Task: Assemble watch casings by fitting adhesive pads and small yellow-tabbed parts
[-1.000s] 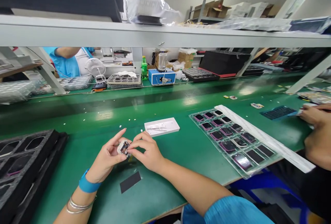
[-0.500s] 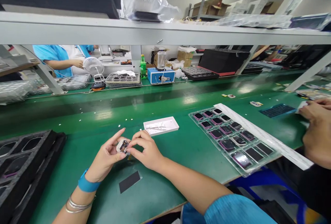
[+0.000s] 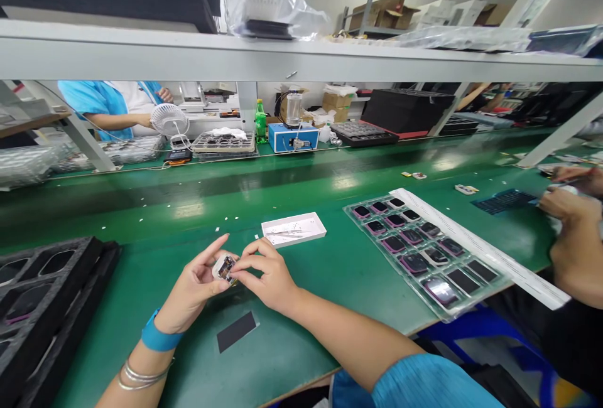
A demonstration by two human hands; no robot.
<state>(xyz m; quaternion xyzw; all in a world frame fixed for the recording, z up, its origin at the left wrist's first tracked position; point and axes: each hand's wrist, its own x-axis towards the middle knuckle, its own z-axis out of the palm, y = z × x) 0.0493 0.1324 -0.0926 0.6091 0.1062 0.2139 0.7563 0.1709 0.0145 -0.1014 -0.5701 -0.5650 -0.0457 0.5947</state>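
Observation:
My left hand (image 3: 195, 287) grips a small white open-backed device (image 3: 223, 267) above the green bench, forefinger stretched out. My right hand (image 3: 264, 276) pinches the same device from the right, fingers closed on its edge. A blue band and silver bangles ring my left wrist. Just below my hands a dark rectangular pad (image 3: 237, 331) lies flat on the bench. A shallow white tray (image 3: 294, 230) with tweezers in it sits just beyond my right hand.
A clear blister tray (image 3: 475, 298) of several dark devices lies to the right, with a long white strip (image 3: 480, 249) along it. Black foam trays (image 3: 80, 295) sit at the left. A co-worker's hands (image 3: 572, 226) are at the right edge. Another person in blue stands behind the far shelf.
My hands have hardly moved on the device. The co-worker's hands at the right shifted slightly, and the person at the back moved an arm.

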